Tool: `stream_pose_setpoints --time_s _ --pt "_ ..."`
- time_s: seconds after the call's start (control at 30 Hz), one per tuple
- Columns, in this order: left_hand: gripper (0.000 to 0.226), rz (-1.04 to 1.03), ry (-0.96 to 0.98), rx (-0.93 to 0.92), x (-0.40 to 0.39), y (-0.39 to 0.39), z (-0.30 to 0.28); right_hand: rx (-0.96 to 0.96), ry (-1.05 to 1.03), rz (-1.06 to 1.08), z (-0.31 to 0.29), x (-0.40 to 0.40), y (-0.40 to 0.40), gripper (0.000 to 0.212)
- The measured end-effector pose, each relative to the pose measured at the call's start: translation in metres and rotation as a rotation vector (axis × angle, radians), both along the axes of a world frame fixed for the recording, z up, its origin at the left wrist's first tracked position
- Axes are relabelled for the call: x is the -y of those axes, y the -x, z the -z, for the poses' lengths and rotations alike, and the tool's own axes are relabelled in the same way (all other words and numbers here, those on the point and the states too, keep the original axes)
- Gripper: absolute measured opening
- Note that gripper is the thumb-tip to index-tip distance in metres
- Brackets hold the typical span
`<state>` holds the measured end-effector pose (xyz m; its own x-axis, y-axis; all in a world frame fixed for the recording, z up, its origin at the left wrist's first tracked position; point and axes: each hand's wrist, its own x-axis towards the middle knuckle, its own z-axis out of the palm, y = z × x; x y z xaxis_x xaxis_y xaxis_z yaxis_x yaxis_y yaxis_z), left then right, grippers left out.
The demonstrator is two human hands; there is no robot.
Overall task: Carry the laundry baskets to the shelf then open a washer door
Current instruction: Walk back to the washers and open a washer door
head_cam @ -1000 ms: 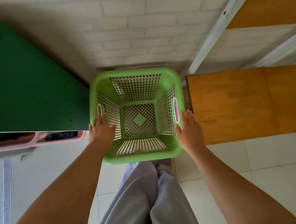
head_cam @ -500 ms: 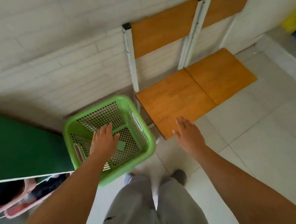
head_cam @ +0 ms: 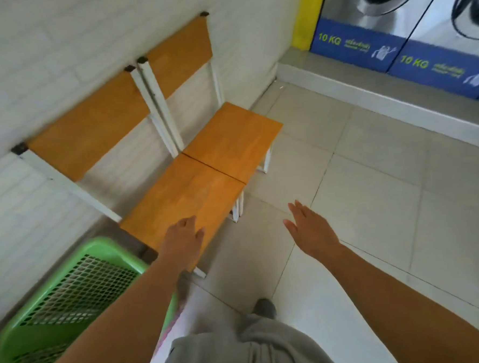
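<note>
Turning toward the washers, I judge the basket part of the job done and the door-opening step next: my left hand (head_cam: 183, 242) and my right hand (head_cam: 312, 231) are both empty, fingers loosely spread, hanging in the air in front of me and touching nothing. The green laundry basket (head_cam: 71, 292) sits on the floor down at my left, beside the white brick wall, with my left forearm passing over its near rim; I cannot see the shelf from here. The washers (head_cam: 407, 8) stand at the far right on a low grey step (head_cam: 367, 86), their round doors only partly in view and, as far as I can tell, closed. Next I need to cross the tiled floor (head_cam: 373, 187), step up to a machine and find its door handle. The two wooden chairs (head_cam: 204, 172) against the wall sit just ahead on my left, so I should keep right of them.
</note>
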<state>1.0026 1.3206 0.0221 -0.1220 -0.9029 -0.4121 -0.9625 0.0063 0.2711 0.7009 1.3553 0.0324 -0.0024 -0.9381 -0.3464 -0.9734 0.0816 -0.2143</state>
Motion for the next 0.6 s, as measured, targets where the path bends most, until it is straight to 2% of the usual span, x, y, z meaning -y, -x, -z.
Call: stream_pose_setpoints --time_s 0.17,0.3,0.47,0.6 --pt "0.052 0.090 0.018 -0.045 0.038 0.077 -0.010 0.006 0.017 0.090 -0.004 -0.001 0.069 0.058" --pt "0.036 0.223 0.138 -0.117 0.070 0.126 -0.015 0.009 0.027 0.196 0.000 0.010 0.104 0.058" --pt "0.049 0.180 0.028 -0.106 0.130 0.185 -0.010 0.034 0.018 0.290 0.009 0.053 0.139 0.057" --pt "0.050 0.311 0.075 -0.073 0.197 0.227 0.007 0.028 0.003 0.338 0.014 0.110 0.175 0.056"
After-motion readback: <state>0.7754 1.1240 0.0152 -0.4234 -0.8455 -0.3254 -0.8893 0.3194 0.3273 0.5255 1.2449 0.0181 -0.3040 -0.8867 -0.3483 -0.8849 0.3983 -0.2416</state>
